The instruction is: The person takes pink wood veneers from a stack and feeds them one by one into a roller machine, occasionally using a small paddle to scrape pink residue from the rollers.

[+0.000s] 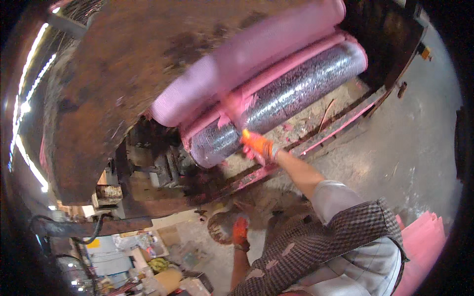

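Note:
My right hand (259, 145), in an orange glove, is closed at the near side of a shiny metal roller (301, 84). A long, blurred streak runs from its fingers up across the roller; I cannot make out what the hand holds. Torn pink scraps (237, 106) cling to the roller there. Behind it lies a wide pink-coated roller (256, 54), with pink material along the gap between the two. My left hand (240, 231), in a red-orange glove, hangs low beside a round, worn container or disc (221, 227); its finger position is unclear.
A large rusty metal body (113, 74) rises at the upper left. A metal ledge (340, 118) with a pink strip runs in front of the rollers. Pink sheets (422, 246) are stacked at the lower right. Assorted clutter (148, 256) covers the lower left.

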Tool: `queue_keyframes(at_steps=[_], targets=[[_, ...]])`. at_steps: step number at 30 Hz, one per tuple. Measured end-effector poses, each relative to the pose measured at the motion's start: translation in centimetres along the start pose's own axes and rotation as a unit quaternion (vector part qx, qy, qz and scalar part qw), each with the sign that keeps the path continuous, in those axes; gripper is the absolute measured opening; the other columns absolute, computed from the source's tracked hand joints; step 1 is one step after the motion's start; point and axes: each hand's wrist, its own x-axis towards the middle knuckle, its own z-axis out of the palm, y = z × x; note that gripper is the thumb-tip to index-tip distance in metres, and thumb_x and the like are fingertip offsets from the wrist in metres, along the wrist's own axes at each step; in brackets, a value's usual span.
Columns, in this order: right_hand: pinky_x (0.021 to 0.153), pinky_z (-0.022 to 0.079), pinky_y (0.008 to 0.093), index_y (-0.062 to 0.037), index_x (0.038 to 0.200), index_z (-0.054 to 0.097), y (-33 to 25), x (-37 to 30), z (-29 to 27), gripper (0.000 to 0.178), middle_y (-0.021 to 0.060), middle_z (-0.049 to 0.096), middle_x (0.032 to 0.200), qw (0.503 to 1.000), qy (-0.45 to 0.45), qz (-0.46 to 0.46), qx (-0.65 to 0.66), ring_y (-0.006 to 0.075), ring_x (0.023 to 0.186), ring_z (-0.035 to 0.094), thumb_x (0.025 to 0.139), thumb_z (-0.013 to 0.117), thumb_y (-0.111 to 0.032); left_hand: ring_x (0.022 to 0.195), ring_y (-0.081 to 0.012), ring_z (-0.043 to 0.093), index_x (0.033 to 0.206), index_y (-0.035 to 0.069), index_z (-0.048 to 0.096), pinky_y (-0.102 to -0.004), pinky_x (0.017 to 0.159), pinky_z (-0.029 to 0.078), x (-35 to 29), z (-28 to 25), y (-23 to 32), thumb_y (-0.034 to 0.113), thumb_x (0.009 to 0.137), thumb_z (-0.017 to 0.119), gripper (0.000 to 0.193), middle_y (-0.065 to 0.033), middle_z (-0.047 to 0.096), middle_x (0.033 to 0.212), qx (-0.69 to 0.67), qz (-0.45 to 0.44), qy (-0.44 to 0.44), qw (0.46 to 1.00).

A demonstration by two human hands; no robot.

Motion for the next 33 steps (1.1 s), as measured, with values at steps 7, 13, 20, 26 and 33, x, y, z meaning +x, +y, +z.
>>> queue_keyframes(at_steps=[7,13,20,26,33], targets=[[0.036,0.040,0.0363,-0.0145,0.089,0.052,-0.9,-1.5,-7.7,0.045,0.0016,0.049,0.061,0.968,0.230,0.084,-0.057,0.0174,0.043,0.047,0.089,0.068,-0.056,0.125,-0.0167,0.056,0.147,0.020,0.046,-0.0397,0.100,0.041,-6.6,0.1,-2.2,0.045,0.101,0.050,0.053,-0.0003,0.059,0.138,0.218,0.012,-0.081,0.972],[0.033,0.035,0.0368,-0.0192,0.099,0.058,1.3,-6.9,-6.1,0.054,0.0046,0.060,0.065,0.955,0.194,0.191,-0.115,0.0192,0.042,0.056,0.090,0.053,-0.072,0.135,-0.0142,0.048,0.152,0.018,0.039,-0.0352,0.111,0.034,-4.8,7.1,3.4,0.041,0.101,0.052,0.058,-0.0002,0.050,0.150,0.021,-0.074,-0.054,0.996],[0.036,0.035,0.0448,-0.0206,0.125,0.048,9.9,-6.0,-3.9,0.065,0.0076,0.062,0.066,0.948,0.277,0.123,-0.092,0.0234,0.047,0.058,0.090,0.047,-0.075,0.137,-0.0282,0.046,0.158,0.021,0.028,-0.0452,0.113,0.037,-2.7,15.9,12.8,0.038,0.103,0.051,0.062,-0.0099,0.043,0.152,0.016,-0.028,-0.271,0.962],[0.052,0.045,0.0344,-0.0143,0.112,0.060,18.8,-7.6,-2.5,0.060,0.0012,0.061,0.081,0.972,0.224,-0.047,-0.049,0.0159,0.061,0.056,0.093,0.051,-0.071,0.134,-0.0273,0.048,0.152,0.020,0.039,-0.0443,0.112,0.039,-0.4,16.2,15.5,0.034,0.101,0.057,0.055,-0.0076,0.046,0.144,0.026,-0.139,-0.434,0.890],[0.082,0.048,0.0357,-0.0051,0.107,0.059,15.8,-12.1,7.4,0.052,0.0093,0.061,0.088,0.905,0.189,-0.134,-0.356,0.0218,0.088,0.057,0.102,0.046,-0.055,0.076,-0.0202,0.064,0.121,0.003,0.060,-0.0339,0.077,0.056,-2.9,13.3,20.4,0.024,0.100,0.062,0.029,-0.0074,0.064,0.086,0.062,-0.185,-0.425,0.884]])
